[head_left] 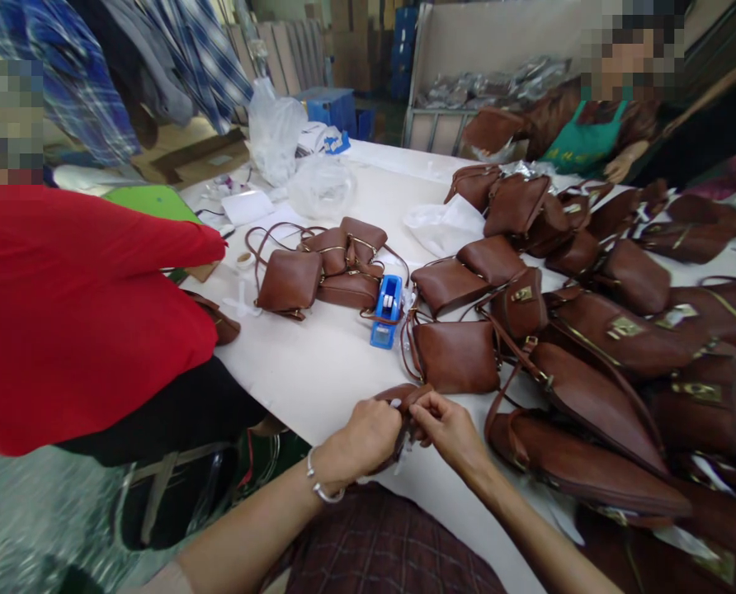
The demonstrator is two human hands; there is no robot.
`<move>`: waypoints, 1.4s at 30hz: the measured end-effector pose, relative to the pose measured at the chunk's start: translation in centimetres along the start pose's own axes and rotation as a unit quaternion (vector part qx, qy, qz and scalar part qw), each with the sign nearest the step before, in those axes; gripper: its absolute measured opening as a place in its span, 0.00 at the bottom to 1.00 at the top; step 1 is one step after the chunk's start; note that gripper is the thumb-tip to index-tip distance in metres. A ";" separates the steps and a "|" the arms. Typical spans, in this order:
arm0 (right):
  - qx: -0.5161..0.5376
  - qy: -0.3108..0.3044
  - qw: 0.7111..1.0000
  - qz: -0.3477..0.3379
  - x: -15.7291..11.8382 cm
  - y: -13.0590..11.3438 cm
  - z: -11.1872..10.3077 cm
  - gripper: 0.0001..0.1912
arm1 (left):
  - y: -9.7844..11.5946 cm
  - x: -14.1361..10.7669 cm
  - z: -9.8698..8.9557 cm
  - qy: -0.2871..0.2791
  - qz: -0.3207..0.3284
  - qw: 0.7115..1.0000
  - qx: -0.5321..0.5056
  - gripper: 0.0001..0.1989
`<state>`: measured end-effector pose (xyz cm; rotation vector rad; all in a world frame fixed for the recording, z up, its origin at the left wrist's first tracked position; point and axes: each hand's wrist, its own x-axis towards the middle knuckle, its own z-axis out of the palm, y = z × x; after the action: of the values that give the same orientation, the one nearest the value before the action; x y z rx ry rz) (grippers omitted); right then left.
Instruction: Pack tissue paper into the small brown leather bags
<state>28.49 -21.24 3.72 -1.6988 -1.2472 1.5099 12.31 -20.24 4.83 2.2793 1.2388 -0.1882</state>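
Low in the middle of the head view, at the table's near edge, is a small brown leather bag (400,394), mostly covered by my hands. My left hand (368,437), with a silver bracelet at the wrist, is closed on its left side. The fingers of my right hand (443,422) pinch at its right side. Some thin whitish material hangs below the bag between both hands. Just beyond lies a square brown bag (456,356), and a blue tape dispenser (386,312) stands to its upper left.
Many brown bags (591,396) cover the right side of the white table (318,371). Another group of bags (290,280) lies left of the dispenser. Plastic bags (322,186) sit farther back. A person in red is close at left; a person in a green apron is at back right.
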 end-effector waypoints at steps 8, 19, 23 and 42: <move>-0.012 -0.022 0.999 -0.039 0.3 0.4 0.2 0.13 | 0.4 -3.1 -1.2 0.069 0.008 0.996 -0.049 0.09; -0.250 -0.041 0.950 -0.180 0.7 -2.1 -0.6 0.10 | 0.9 -3.3 1.4 0.121 -0.054 0.989 -0.067 0.18; -0.405 -0.085 0.882 -0.227 1.1 -3.4 -0.5 0.10 | 0.3 -2.6 1.2 0.118 -0.029 0.991 -0.062 0.15; -0.408 -0.095 0.877 -0.235 1.9 -4.2 -1.3 0.10 | -1.1 -5.0 5.9 0.319 -0.068 0.939 -0.112 0.13</move>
<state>28.41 -17.55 6.70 -1.5125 -2.4349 0.9010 9.27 -26.53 1.17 2.1141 1.6305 0.6637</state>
